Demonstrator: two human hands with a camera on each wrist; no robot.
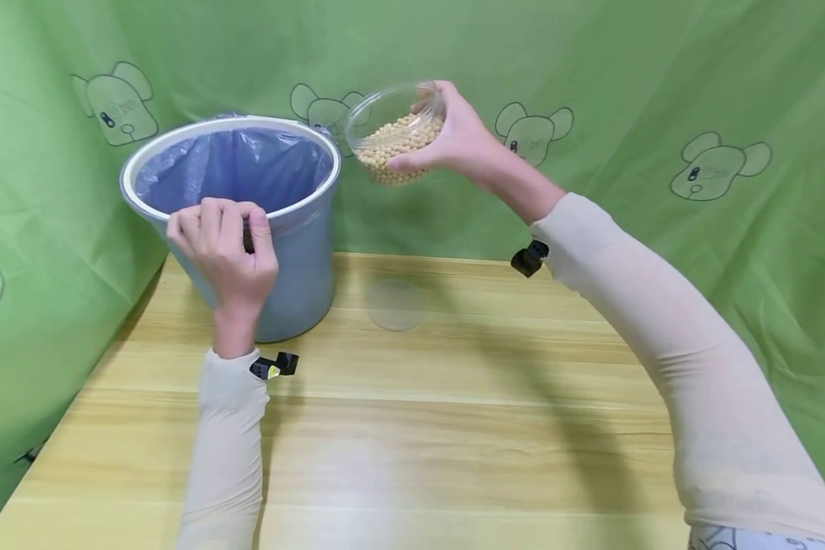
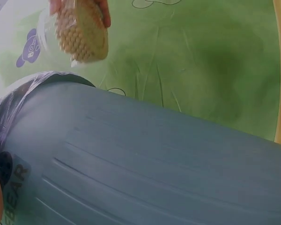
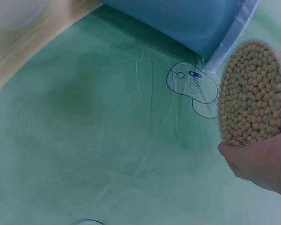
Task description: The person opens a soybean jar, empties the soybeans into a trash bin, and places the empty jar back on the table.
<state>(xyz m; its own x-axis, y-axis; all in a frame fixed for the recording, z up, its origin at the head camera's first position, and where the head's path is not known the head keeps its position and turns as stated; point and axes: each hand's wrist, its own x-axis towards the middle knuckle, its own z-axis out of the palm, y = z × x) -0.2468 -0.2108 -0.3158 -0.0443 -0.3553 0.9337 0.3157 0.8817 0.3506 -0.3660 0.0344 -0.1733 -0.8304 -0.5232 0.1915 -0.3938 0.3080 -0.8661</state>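
Note:
My right hand (image 1: 457, 137) grips a clear round plastic tub (image 1: 385, 101) partly filled with pale round beans (image 1: 400, 145), which look like soybeans. The tub is held in the air just right of the bin's rim, tilted with its mouth toward the bin. In the right wrist view the beans (image 3: 250, 93) show through its base. My left hand (image 1: 223, 244) grips the near rim of a blue-grey trash bin (image 1: 302, 267), its fingers curled over the edge. A translucent bluish bag (image 1: 247, 164) lines the bin; the bottom inside is hidden.
A clear round lid (image 1: 395, 304) lies flat on the wooden table (image 1: 412, 428), right of the bin. Green cloth (image 1: 612, 84) with printed animal heads hangs behind and at the sides. Small black devices sit on both sleeved wrists.

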